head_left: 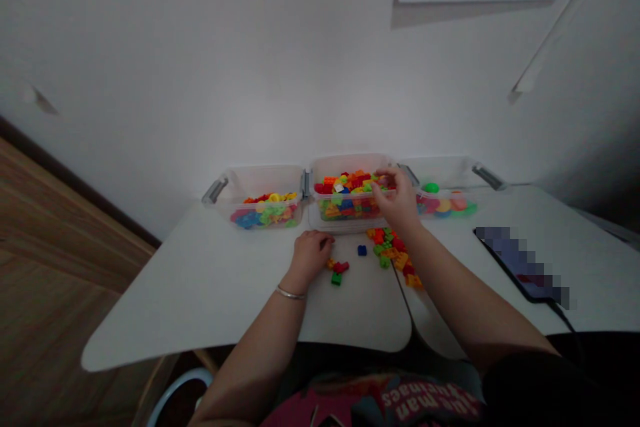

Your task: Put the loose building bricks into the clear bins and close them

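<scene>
My right hand [395, 197] hangs over the middle clear plastic bin [350, 164], its fingertips at the heap of colourful toy building bricks [350, 197] inside. My left hand [310, 255] rests curled on the white table [200, 297], just left of a few loose bricks. Closest to it are a red brick [341, 267], a green brick [337, 279] and a small orange brick [330, 264]. A blue brick [362, 250] lies apart from them. A looser pile of bricks [390, 253] spreads below my right wrist. Curled fingers hide anything either hand may hold.
Flanking the middle bin against the wall are a left bin [263, 180] of bricks and a right bin [443, 173] of round coloured pieces. A phone [520, 263] with a cable lies at the table's right. A seam divides the table near my right forearm.
</scene>
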Available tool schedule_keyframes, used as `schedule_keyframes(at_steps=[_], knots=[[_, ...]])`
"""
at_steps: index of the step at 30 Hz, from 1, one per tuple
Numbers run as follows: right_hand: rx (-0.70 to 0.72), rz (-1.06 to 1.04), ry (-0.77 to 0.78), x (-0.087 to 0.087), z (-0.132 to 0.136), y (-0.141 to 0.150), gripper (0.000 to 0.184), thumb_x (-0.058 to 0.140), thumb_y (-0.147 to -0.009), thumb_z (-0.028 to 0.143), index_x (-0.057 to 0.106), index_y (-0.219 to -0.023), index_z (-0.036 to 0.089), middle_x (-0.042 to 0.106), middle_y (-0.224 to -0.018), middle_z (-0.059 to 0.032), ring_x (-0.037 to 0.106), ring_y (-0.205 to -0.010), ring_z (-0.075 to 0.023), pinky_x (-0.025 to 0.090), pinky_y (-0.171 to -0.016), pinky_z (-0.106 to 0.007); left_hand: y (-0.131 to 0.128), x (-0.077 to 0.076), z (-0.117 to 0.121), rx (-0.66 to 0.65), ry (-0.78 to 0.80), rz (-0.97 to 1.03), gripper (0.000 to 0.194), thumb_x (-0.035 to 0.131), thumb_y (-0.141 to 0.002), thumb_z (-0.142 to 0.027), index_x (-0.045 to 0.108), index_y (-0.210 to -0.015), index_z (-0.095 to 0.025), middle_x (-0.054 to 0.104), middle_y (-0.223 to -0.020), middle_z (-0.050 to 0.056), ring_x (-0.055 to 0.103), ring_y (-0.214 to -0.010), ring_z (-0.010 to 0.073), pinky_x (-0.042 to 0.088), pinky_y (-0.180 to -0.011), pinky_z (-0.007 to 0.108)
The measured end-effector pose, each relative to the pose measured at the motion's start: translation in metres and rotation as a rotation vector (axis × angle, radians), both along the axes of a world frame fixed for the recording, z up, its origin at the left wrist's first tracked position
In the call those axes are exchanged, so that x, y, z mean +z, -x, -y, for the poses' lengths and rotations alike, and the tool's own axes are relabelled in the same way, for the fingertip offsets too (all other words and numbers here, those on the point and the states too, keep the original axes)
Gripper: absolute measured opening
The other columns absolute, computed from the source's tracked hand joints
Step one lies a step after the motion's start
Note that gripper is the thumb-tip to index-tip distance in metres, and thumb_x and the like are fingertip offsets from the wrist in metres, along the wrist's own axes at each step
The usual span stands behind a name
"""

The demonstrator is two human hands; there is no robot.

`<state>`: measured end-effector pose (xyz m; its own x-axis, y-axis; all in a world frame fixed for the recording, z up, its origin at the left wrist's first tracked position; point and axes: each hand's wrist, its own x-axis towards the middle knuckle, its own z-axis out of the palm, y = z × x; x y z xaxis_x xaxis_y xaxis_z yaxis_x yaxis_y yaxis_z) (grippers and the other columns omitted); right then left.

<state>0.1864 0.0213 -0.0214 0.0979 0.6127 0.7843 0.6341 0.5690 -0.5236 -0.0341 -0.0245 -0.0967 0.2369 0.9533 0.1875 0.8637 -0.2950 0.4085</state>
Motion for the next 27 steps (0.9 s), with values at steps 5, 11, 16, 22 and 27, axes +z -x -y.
schedule_keyframes(at_steps=[5, 11, 16, 22, 27], knots=[[0.178, 0.384, 0.165, -0.038, 0.047, -0.001, 0.010, 0.058, -0.082, 0.023, 0.063, -0.090, 0.021, 0.068, -0.092, -0.0067, 0.060, -0.089, -0.0230, 0.047, -0.083, -0.038, 0.000, -0.001, 0.000, -0.013, -0.025, 0.007, 0.022, 0.053, -0.088, -0.022, 0.074, -0.095, -0.022, 0.073, -0.097, 0.004, 0.062, -0.096, 0.0219, 0.044, -0.090, 0.034], [0.142, 0.629, 0.410, -0.070, 0.072, -0.006, 0.023, 0.063, -0.080, 0.024, 0.066, -0.103, 0.021, 0.069, -0.105, -0.0063, 0.057, -0.101, -0.0258, 0.044, -0.093, -0.041, -0.001, -0.002, -0.001, -0.014, -0.025, -0.008, 0.021, 0.053, -0.088, -0.022, 0.074, -0.094, -0.022, 0.074, -0.097, 0.003, 0.063, -0.096, 0.0222, 0.044, -0.090, 0.034], [0.119, 0.710, 0.447, -0.074, 0.081, -0.002, 0.026, 0.063, -0.082, 0.025, 0.065, -0.107, 0.021, 0.068, -0.108, -0.0070, 0.056, -0.103, -0.0259, 0.042, -0.094, -0.041, -0.001, -0.003, -0.001, -0.018, -0.036, -0.009, 0.021, 0.053, -0.088, -0.022, 0.074, -0.093, -0.022, 0.074, -0.097, 0.003, 0.063, -0.096, 0.0223, 0.044, -0.090, 0.034], [0.101, 0.734, 0.440, -0.074, 0.083, 0.003, 0.022, 0.061, -0.083, 0.024, 0.064, -0.105, 0.020, 0.068, -0.102, -0.0074, 0.055, -0.102, -0.0255, 0.040, -0.094, -0.040, -0.002, -0.001, 0.000, -0.015, -0.024, -0.006, 0.021, 0.054, -0.087, -0.021, 0.074, -0.093, -0.021, 0.074, -0.097, 0.004, 0.064, -0.096, 0.0221, 0.044, -0.091, 0.034], [0.097, 0.744, 0.461, -0.075, 0.081, 0.004, 0.016, 0.060, -0.083, 0.024, 0.063, -0.099, 0.020, 0.068, -0.095, -0.0069, 0.056, -0.098, -0.0254, 0.042, -0.091, -0.040, -0.002, 0.001, -0.001, -0.013, -0.020, -0.006, 0.021, 0.053, -0.087, -0.022, 0.074, -0.093, -0.022, 0.074, -0.097, 0.004, 0.063, -0.096, 0.0217, 0.045, -0.091, 0.033]])
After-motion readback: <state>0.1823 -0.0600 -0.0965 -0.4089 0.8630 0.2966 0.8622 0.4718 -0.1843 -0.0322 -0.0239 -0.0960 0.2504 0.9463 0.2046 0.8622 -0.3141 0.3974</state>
